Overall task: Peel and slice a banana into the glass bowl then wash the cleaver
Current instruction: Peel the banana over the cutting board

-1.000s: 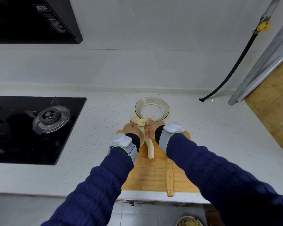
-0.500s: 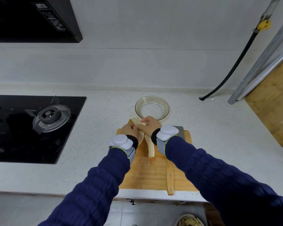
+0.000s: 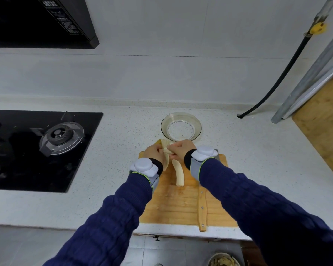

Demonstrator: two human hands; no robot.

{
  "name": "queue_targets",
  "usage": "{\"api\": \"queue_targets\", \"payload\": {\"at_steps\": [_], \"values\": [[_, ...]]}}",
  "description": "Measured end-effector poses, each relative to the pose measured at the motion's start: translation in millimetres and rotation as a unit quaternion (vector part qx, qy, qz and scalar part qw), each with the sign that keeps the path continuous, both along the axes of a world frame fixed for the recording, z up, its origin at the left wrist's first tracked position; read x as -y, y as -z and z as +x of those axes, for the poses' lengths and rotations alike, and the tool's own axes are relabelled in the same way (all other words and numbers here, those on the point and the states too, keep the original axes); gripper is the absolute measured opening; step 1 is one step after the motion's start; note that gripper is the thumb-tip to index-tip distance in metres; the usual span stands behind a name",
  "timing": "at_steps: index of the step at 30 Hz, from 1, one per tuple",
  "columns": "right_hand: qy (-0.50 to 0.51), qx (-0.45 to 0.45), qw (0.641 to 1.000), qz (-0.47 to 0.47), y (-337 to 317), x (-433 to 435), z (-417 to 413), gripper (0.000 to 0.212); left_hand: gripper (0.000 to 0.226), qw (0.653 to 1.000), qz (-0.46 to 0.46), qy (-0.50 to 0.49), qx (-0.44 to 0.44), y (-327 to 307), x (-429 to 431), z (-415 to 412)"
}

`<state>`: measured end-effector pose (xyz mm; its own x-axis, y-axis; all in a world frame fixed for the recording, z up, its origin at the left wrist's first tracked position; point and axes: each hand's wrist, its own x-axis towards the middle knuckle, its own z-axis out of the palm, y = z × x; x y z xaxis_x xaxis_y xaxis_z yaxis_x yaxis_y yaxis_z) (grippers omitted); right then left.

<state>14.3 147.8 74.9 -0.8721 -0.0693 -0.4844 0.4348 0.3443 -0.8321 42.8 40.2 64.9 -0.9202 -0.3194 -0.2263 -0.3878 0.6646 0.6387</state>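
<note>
Step in hand: peeling. Our left grip (image 3: 154, 153) and right grip (image 3: 183, 148) both pinch the banana (image 3: 178, 173) at its peel-covered end, above the far edge of the cutting board (image 3: 171, 208), near the glass bowl (image 3: 163, 128). The bare flesh hangs toward us. Next, we judge: strip the remaining peel (image 3: 164, 144), lay the fruit down, take the cleaver (image 3: 201, 208).

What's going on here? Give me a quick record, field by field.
Left hand: grips the banana at its far end
Right hand: pinches the banana beside it
Banana: near part peeled, above the cutting board
Glass bowl: behind the board, no slices inside
Cleaver: lies on the board, untouched
Stove: at left
</note>
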Motion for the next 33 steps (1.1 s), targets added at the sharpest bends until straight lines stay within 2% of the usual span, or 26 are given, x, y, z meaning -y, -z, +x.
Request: {"api": "queue_targets", "payload": {"at_steps": [4,7,9,12,14,15,17,18,21,25,29,33], "values": [[0.006,0.029,1.000,-0.008,-3.3,0.4,-6.4,0.033,0.041,1.000,-0.023,0.010,-0.010,1.6,2.4,1.1],[0.003,0.031,0.999,-0.027,-5.5,0.9,-7.0,0.022,0.026,1.000,-0.011,0.002,0.000,1.3,4.4,-1.3],[0.000,0.026,0.999,-0.042,-3.6,0.2,-4.9,0.014,0.025,1.000,0.000,-0.014,0.004,-1.2,6.9,-2.6],[-0.006,0.002,0.998,-0.064,3.2,-6.6,-0.2,0.015,0.025,0.998,0.014,-0.054,0.011,-6.4,18.7,-4.7],[-0.042,-0.011,0.999,-0.012,11.5,-12.2,1.3,0.003,0.028,0.997,0.021,-0.072,0.016,-7.7,32.0,-7.3],[-0.084,-0.023,0.995,0.053,16.6,-15.2,2.3,0.012,0.031,0.997,0.027,-0.077,0.017,-8.3,37.3,-8.4],[-0.190,-0.047,0.963,0.184,27.0,-17.5,4.6,0.031,0.034,0.994,0.046,-0.095,0.008,-10.7,43.4,-11.5],[-0.230,-0.056,0.948,0.212,31.8,-15.0,5.2,0.035,0.033,0.994,0.046,-0.102,0.002,-12.5,46.3,-13.7],[-0.312,-0.063,0.911,0.262,40.3,-7.6,11.7,0.039,0.028,0.994,0.050,-0.100,-0.010,-15.5,44.0,-17.2],[-0.379,-0.077,0.855,0.345,48.8,-0.4,12.3,0.037,0.041,0.996,0.053,-0.078,-0.004,-11.0,41.1,-21.6],[-0.383,-0.079,0.842,0.371,56.5,0.9,11.2,0.032,0.033,0.997,0.054,-0.053,0.005,-8.4,39.2,-22.7],[-0.371,-0.048,0.854,0.362,64.0,2.2,6.6,0.027,0.032,0.997,0.074,-0.037,-0.006,-7.3,36.5,-21.7]]}}
